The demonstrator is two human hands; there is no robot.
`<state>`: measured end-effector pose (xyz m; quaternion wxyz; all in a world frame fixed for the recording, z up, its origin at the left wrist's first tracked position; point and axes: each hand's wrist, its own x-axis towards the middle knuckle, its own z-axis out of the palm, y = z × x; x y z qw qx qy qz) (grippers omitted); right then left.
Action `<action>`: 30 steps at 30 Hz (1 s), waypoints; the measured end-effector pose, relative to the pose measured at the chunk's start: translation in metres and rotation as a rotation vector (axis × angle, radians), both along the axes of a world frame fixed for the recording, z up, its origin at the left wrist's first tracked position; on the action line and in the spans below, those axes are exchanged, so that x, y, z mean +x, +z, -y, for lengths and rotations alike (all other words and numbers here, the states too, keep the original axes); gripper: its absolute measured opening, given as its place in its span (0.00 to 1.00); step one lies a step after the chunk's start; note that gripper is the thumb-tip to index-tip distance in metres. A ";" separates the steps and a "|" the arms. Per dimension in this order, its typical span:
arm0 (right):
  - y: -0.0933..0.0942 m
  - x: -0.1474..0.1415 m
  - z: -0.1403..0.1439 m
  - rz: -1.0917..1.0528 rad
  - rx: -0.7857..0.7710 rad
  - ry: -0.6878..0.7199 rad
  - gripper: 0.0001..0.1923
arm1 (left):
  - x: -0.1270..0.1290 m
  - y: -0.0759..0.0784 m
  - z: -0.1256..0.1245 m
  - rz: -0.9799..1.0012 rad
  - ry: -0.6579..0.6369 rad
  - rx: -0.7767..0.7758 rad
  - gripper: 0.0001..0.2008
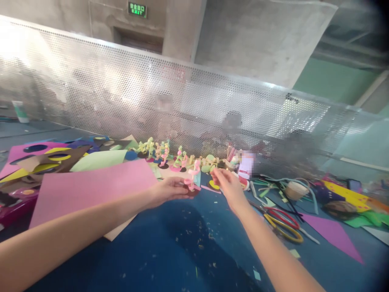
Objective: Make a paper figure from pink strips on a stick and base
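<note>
I see my left hand (170, 190) just left of the frame's centre, fingers curled around the dark round base of a small pink paper figure (192, 178), which stands upright from that base. My right hand (228, 185) sits just right of the figure, thumb and forefinger pinched together at the tip near the figure's top; whether anything is caught between them I cannot tell, the picture is too blurred there. The two hands are close but apart, the figure between them.

Below the hands lies the blue desk (188, 251), speckled with paper scraps. A large pink sheet (91, 188) lies left of centre, touching my left wrist. Behind it, in the left of the frame, are piled coloured sheets with round holes cut out (45, 158). A row of finished paper figures (164, 156) stands just beyond the hands, along the foot of a perforated metal screen (188, 101). To the right of my right forearm lie scissors with red and yellow handles (282, 225), and further right a purple paper triangle (334, 235). A small brown cup (295, 190) stands in the right middle.
</note>
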<state>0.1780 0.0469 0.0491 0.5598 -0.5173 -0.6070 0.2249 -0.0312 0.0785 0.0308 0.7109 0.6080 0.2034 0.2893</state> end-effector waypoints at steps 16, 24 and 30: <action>-0.016 -0.034 0.015 0.615 0.127 0.084 0.05 | -0.005 -0.014 -0.007 0.029 0.056 -0.021 0.16; -0.026 -0.035 0.012 0.620 0.130 0.092 0.05 | -0.005 -0.020 -0.009 0.000 0.045 -0.043 0.16; -0.029 -0.040 0.014 0.580 0.128 0.067 0.05 | -0.005 -0.024 -0.007 0.038 0.068 -0.044 0.16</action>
